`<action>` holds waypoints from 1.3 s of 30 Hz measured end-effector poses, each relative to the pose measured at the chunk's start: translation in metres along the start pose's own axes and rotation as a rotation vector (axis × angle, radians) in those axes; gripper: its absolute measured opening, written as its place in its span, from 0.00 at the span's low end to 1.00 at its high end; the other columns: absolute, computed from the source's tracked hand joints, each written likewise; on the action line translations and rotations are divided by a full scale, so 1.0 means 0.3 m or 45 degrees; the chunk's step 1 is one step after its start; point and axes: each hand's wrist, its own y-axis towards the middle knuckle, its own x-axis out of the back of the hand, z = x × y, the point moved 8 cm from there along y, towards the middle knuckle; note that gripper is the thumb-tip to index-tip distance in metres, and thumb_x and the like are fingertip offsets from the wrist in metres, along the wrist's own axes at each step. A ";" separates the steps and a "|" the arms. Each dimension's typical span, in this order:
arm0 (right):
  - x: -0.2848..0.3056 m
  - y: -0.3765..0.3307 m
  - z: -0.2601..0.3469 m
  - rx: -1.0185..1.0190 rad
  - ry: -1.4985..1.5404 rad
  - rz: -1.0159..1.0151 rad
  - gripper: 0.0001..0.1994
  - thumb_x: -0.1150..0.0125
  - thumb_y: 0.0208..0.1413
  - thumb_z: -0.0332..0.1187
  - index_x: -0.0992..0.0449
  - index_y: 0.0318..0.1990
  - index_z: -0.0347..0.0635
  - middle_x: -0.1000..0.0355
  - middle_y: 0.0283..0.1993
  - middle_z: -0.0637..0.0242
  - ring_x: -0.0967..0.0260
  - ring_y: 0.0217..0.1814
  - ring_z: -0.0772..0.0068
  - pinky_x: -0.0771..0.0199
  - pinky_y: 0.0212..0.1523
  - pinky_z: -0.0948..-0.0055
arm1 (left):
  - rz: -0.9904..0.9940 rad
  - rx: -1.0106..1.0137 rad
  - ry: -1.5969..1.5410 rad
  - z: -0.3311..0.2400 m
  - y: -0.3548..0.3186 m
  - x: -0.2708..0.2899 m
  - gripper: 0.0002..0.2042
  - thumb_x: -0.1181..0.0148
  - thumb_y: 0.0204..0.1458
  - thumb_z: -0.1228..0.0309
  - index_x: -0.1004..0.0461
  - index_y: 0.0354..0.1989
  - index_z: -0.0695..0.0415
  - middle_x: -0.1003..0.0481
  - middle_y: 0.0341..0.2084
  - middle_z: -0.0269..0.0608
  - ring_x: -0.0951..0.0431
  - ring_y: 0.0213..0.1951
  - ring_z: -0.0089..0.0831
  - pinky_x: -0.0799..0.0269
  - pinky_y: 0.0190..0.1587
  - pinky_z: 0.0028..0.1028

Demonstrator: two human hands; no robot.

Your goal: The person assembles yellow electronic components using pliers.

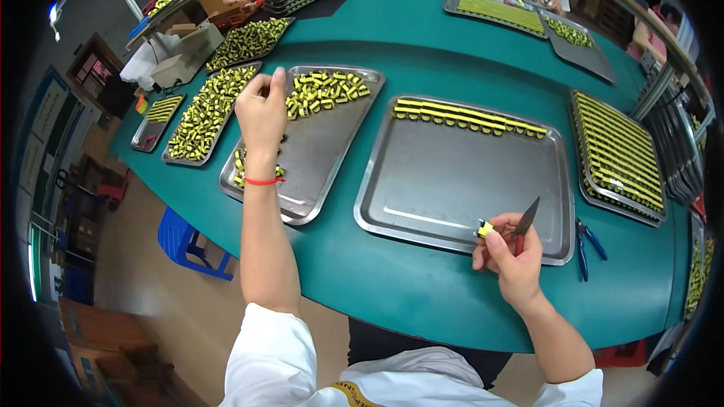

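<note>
Where the far left of the green table [362, 275] begins, a small tray [160, 122] and a narrow tray heaped with yellow-and-black parts [205, 122] lie side by side. Just right of them, the left hand [261, 122] appears above the left edge of a metal tray [320, 162]; its fingers are curled in with the thumb raised, and whether they pinch anything I cannot tell. Loose parts [328, 94] are spread over that tray's far end, immediately right of this hand — it is much the nearer of the two to them.

Farther right, a wide tray [452, 181] carries two rows of parts [467, 116] along its far edge, their long axis running left to right and slanting slightly nearer at the right end. Over its near edge, the right hand [519, 258] pinches one yellow part [485, 231] between thumb and finger, and also holds a dark-bladed, red-handled tool [529, 218] pointing far. The rows lie straight far from that pinched part, across bare metal — likely the relation that counts. Blue-handled pliers [594, 243] and a filled tray [618, 147] sit to the right.
</note>
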 end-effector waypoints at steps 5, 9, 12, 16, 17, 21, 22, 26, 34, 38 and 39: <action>0.021 0.030 0.055 0.237 -0.019 0.083 0.15 0.39 0.58 0.26 0.34 0.51 0.39 0.30 0.33 0.66 0.29 0.25 0.73 0.35 0.22 0.79 | 0.200 -0.180 0.286 0.218 0.006 -0.144 0.10 0.41 0.55 0.73 0.21 0.42 0.65 0.20 0.37 0.55 0.19 0.41 0.45 0.26 0.44 0.35; 0.009 0.091 0.118 0.205 -0.347 0.025 0.15 0.40 0.58 0.25 0.33 0.51 0.37 0.29 0.31 0.66 0.28 0.26 0.76 0.32 0.24 0.79 | 0.344 -0.377 0.487 0.377 -0.062 -0.234 0.16 0.49 0.54 0.79 0.25 0.51 0.65 0.24 0.47 0.60 0.24 0.50 0.54 0.29 0.53 0.43; 0.080 0.187 0.216 0.222 -0.713 -0.156 0.10 0.39 0.57 0.25 0.29 0.45 0.35 0.29 0.27 0.69 0.29 0.25 0.79 0.31 0.25 0.79 | 0.539 0.053 0.455 0.326 -0.071 -0.282 0.17 0.47 0.51 0.81 0.24 0.50 0.65 0.25 0.49 0.59 0.25 0.53 0.52 0.30 0.58 0.40; 0.195 0.381 0.260 0.393 -1.305 -0.217 0.09 0.36 0.55 0.25 0.28 0.42 0.36 0.31 0.26 0.69 0.34 0.23 0.83 0.32 0.25 0.78 | 0.312 -0.121 0.432 0.249 -0.067 -0.249 0.14 0.50 0.54 0.79 0.22 0.47 0.61 0.25 0.48 0.54 0.25 0.51 0.51 0.28 0.52 0.42; 0.248 0.430 0.249 0.480 -1.540 -0.221 0.09 0.35 0.54 0.27 0.28 0.40 0.37 0.29 0.28 0.64 0.31 0.26 0.74 0.30 0.29 0.72 | 0.421 -0.038 0.461 0.266 -0.069 -0.278 0.14 0.48 0.54 0.77 0.24 0.49 0.62 0.29 0.52 0.53 0.26 0.52 0.51 0.28 0.52 0.42; 0.271 0.521 0.215 0.397 -1.886 -0.280 0.11 0.33 0.51 0.32 0.26 0.37 0.39 0.27 0.35 0.55 0.29 0.39 0.50 0.29 0.41 0.59 | 0.510 0.073 0.642 0.330 -0.111 -0.283 0.17 0.45 0.52 0.77 0.27 0.52 0.61 0.38 0.58 0.56 0.25 0.50 0.56 0.28 0.51 0.44; 0.274 0.531 0.211 0.408 -1.892 -0.292 0.11 0.33 0.51 0.32 0.26 0.37 0.39 0.27 0.35 0.55 0.29 0.39 0.50 0.29 0.41 0.59 | 0.502 0.065 0.630 0.318 -0.110 -0.283 0.17 0.45 0.52 0.77 0.27 0.52 0.61 0.38 0.58 0.56 0.25 0.50 0.56 0.28 0.51 0.44; 0.269 0.564 0.165 0.232 -1.932 -0.214 0.10 0.35 0.54 0.36 0.26 0.37 0.41 0.25 0.38 0.58 0.28 0.45 0.51 0.29 0.43 0.56 | 0.503 0.114 0.597 0.320 -0.104 -0.279 0.14 0.43 0.51 0.77 0.26 0.48 0.62 0.36 0.56 0.55 0.25 0.48 0.55 0.27 0.51 0.44; 0.256 0.597 0.140 0.110 -1.926 -0.150 0.10 0.36 0.56 0.35 0.27 0.39 0.41 0.25 0.37 0.57 0.27 0.44 0.50 0.28 0.42 0.55 | 0.546 0.020 0.445 0.293 -0.103 -0.306 0.10 0.42 0.51 0.76 0.24 0.43 0.60 0.26 0.45 0.50 0.25 0.50 0.50 0.27 0.50 0.42; 0.262 0.604 0.124 0.163 -1.969 -0.096 0.09 0.37 0.56 0.34 0.27 0.41 0.41 0.24 0.38 0.56 0.27 0.44 0.49 0.28 0.43 0.55 | 0.599 -0.027 0.456 0.290 -0.114 -0.312 0.11 0.41 0.50 0.75 0.23 0.42 0.60 0.26 0.48 0.52 0.25 0.51 0.51 0.28 0.50 0.42; 0.269 0.594 0.129 0.202 -1.957 -0.107 0.11 0.37 0.55 0.33 0.27 0.42 0.41 0.24 0.36 0.56 0.27 0.43 0.49 0.28 0.42 0.55 | 0.615 -0.018 0.447 0.286 -0.112 -0.308 0.11 0.41 0.49 0.75 0.23 0.42 0.59 0.25 0.48 0.53 0.25 0.51 0.51 0.28 0.50 0.43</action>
